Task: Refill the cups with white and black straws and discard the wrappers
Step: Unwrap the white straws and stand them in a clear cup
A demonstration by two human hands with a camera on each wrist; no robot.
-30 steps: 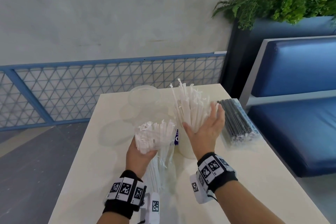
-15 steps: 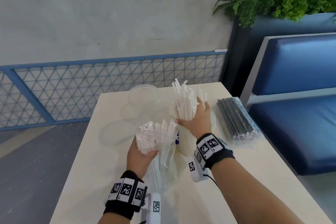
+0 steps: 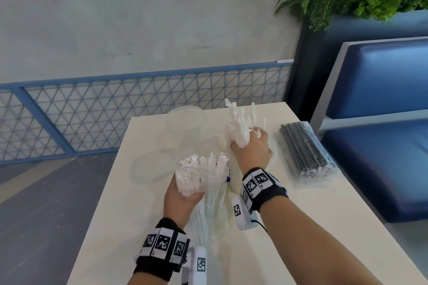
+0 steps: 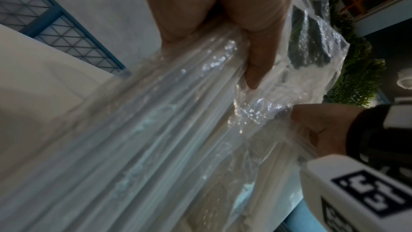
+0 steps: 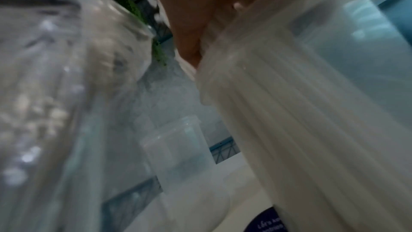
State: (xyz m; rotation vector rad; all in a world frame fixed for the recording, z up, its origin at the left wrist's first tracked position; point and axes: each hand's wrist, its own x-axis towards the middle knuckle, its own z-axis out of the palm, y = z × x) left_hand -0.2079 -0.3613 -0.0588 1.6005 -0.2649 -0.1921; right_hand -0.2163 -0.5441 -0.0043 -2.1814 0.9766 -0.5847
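Head view | wrapped white straws [image 3: 199, 174] being gripped by left hand [image 3: 179, 199] | cup's white straws [image 3: 238, 127], 12 o'clock, being clasped by right hand [image 3: 253, 152]

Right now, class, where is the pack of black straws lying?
In the head view, the pack of black straws lies in its clear wrapper on the table's right side, just beyond the right hand, beside the blue bench.
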